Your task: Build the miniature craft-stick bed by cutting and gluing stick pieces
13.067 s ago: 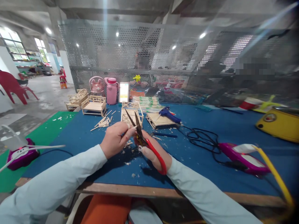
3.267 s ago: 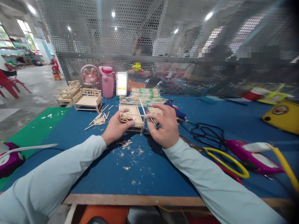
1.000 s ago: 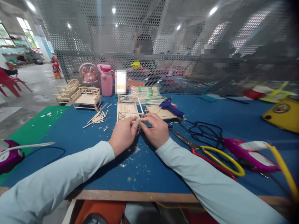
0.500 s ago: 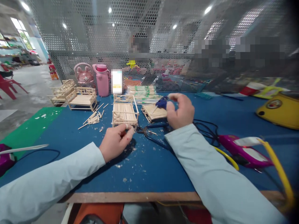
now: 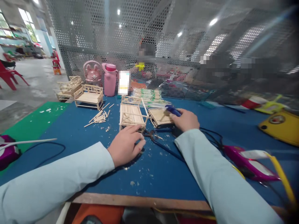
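Glue-gun shift: since half a second ago, my right grip (image 5: 188, 120) has wrapped further round the blue glue gun (image 5: 173, 110) and drawn it slightly nearer; my left grip (image 5: 126, 146), curled then, now has its fingers fanned out.
Slatted stick model: it stands on the table (image 5: 112, 183) near the middle of my view, its front edge right at my left fingertips, the gun off to its right and apart from it.
Left grip: fingers loosely spread along that front edge, thumb clear of them; I can't tell how firmly they touch.
Right grip: clasped on the glue gun's handle; the tip is blurred, so I can't tell whether it touches anything.
Flat slatted frame (image 5: 160, 117): just right of the model, partly behind the gun and my fingers.
Dark pliers (image 5: 152, 137): lying between my two grips, head near the model's front right corner.
Loose sticks (image 5: 100, 117): heaped left of the model.
Toy settees (image 5: 88, 97): a pair, farther left and back.
Wrapped stick bundles (image 5: 149, 95): behind the model.
Pink thermos (image 5: 110, 81): at the back, left of the bundles.
Purple power strip (image 5: 247, 161): on the right, beyond my right sleeve.
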A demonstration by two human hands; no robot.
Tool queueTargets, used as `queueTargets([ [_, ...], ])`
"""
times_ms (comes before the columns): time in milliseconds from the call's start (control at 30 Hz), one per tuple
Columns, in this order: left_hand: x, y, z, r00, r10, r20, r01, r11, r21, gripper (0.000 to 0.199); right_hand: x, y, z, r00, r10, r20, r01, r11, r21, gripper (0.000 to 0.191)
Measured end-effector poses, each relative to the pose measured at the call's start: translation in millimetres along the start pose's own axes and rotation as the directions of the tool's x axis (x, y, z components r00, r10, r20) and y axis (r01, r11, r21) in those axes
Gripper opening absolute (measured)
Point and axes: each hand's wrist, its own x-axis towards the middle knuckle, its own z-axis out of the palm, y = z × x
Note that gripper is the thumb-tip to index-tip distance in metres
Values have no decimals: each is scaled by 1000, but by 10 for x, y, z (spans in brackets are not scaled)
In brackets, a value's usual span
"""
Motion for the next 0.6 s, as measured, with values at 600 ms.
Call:
queueTargets([
  [600,-25,72,1,999,-30,-26,32,998,52,24,-709,-77,-640,873,-439,213,185,701,688,31],
])
